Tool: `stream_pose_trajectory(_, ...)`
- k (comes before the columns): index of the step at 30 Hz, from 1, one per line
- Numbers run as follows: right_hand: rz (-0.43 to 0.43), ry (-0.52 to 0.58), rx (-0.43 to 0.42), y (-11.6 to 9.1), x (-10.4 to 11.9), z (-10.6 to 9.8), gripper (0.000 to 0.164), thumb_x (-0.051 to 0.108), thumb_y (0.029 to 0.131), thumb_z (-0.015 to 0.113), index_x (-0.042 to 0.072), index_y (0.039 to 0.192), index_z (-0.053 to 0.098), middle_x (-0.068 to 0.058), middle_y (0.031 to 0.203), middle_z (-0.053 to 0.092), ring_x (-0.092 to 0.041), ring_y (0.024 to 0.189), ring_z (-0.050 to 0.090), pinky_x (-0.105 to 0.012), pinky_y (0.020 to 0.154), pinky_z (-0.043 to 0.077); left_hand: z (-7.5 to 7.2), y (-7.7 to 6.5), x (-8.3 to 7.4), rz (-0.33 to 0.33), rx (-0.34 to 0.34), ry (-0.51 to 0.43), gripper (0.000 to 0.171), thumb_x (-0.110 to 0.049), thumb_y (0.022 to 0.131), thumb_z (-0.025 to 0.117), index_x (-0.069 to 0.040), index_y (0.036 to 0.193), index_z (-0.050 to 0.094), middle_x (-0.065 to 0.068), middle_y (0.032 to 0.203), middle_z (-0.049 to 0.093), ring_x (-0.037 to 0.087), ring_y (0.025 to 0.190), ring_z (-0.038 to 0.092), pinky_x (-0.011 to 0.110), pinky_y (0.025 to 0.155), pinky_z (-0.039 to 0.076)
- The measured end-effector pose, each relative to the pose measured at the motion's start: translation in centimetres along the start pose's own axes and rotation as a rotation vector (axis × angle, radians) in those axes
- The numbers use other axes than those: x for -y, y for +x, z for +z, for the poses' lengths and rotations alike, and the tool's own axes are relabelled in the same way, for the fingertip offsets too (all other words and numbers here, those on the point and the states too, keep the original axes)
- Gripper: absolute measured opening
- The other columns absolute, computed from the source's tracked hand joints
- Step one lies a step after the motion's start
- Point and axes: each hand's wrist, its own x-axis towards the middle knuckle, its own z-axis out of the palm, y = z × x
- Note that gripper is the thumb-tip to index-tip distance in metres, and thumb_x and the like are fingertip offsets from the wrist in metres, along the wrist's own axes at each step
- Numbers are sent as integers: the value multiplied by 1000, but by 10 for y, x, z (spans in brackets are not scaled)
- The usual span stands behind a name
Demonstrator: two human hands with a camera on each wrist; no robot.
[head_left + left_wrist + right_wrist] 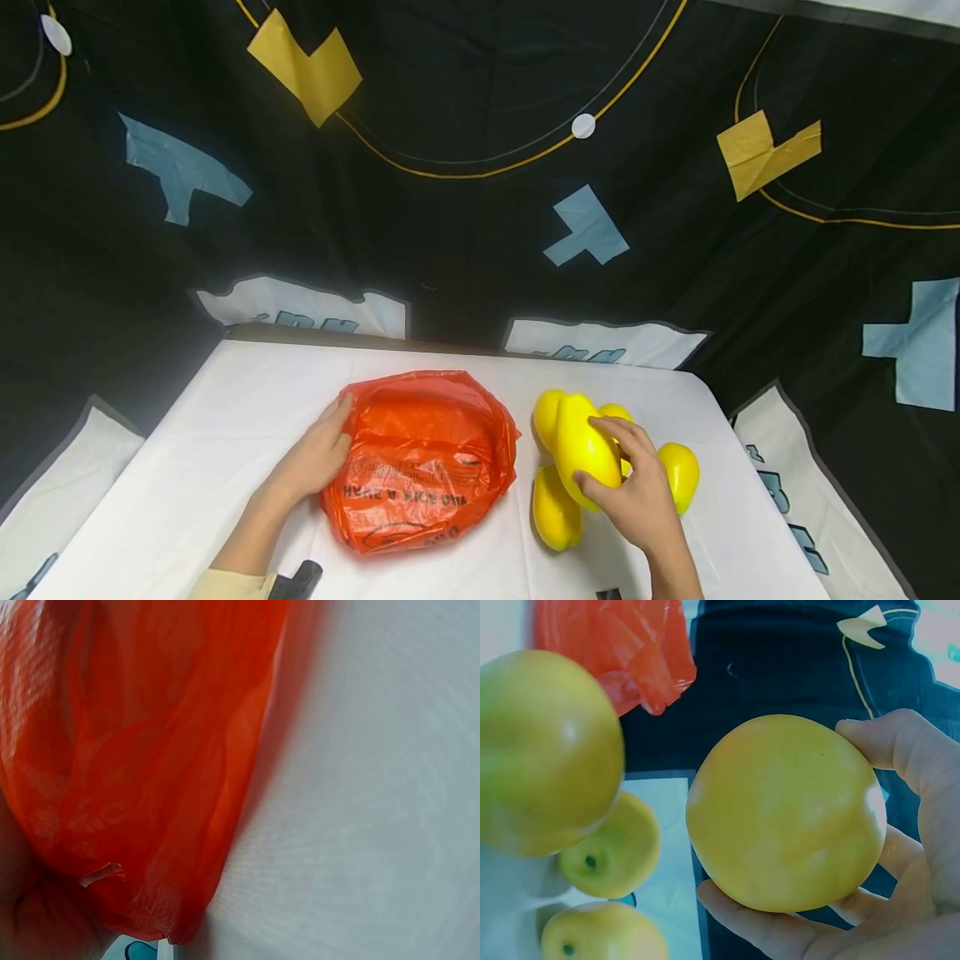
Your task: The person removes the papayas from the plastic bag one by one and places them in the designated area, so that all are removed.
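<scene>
My left hand (315, 454) pinches the left edge of an orange-red plastic bag (420, 467), whose opening spreads wide on the white table. Dark printing runs across the bag's near side. In the left wrist view, the plastic (165, 765) bunches against the hand at the lower left. My right hand (637, 496) grips a smooth yellow mango (581, 446), thumb on one side and fingers on the other. The right wrist view shows this mango (784, 817) raised beside the other fruit. Other mangoes (557, 510) lie beneath and around it, right of the bag.
Another mango (678, 477) sits to the right of my right hand. A white cloth covers the table (247, 400). Behind it hangs a black curtain (465, 250) with blue and gold shapes. A small black object (609, 594) is at the near edge.
</scene>
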Motion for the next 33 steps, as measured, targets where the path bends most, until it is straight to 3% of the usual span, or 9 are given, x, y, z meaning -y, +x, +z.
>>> stream_pose_trajectory(13, 68, -48, -10, -13, -22, -3, 63, 16, 69, 87, 25, 126, 63, 6, 130, 51, -17, 119, 46, -44, 93, 44, -2, 0, -2, 6, 7, 6, 59, -1, 95, 42, 14, 148, 21, 31, 155, 16, 46, 142, 18, 59, 114, 18)
stream_pose_trajectory(24, 198, -82, 39, -29, -40, -4, 64, 20, 69, 87, 23, 128, 61, -1, 134, 49, -24, 120, 46, -51, 98, 44, 0, 0, 0, -1, 9, 8, 59, -2, 96, 42, 13, 148, 20, 31, 155, 16, 46, 142, 18, 59, 114, 18)
stream_pose_trajectory(33, 215, -93, 42, -38, -50, -4, 64, 20, 69, 86, 22, 128, 60, -2, 133, 50, -23, 118, 48, -50, 97, 44, -2, 0, -1, -9, 8, 5, 59, -3, 96, 43, 13, 149, 20, 30, 155, 17, 46, 142, 18, 59, 113, 19)
